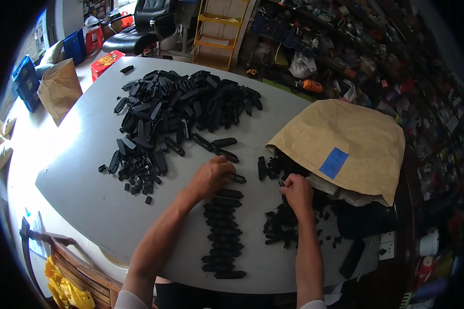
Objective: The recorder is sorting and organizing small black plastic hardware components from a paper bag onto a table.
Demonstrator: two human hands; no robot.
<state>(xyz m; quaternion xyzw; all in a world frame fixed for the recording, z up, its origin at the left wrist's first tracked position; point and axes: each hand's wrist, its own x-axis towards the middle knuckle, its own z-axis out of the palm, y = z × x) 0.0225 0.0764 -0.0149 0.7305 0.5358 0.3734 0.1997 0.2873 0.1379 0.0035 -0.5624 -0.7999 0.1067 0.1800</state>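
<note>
My left hand is closed on a long black plastic housing, its open frame poking out past the fingers. Just below it, a column of similar black housings runs toward the near table edge. Over a heap of small black plastic parts on the right, my right hand pinches a small dark piece, mostly hidden by the fingertips. A few loose housings lie beyond my left hand.
A big pile of black housings covers the far part of the white table. Small black cubes lie at its near left. An open brown paper sack rests on the right, with crowded shelves behind it.
</note>
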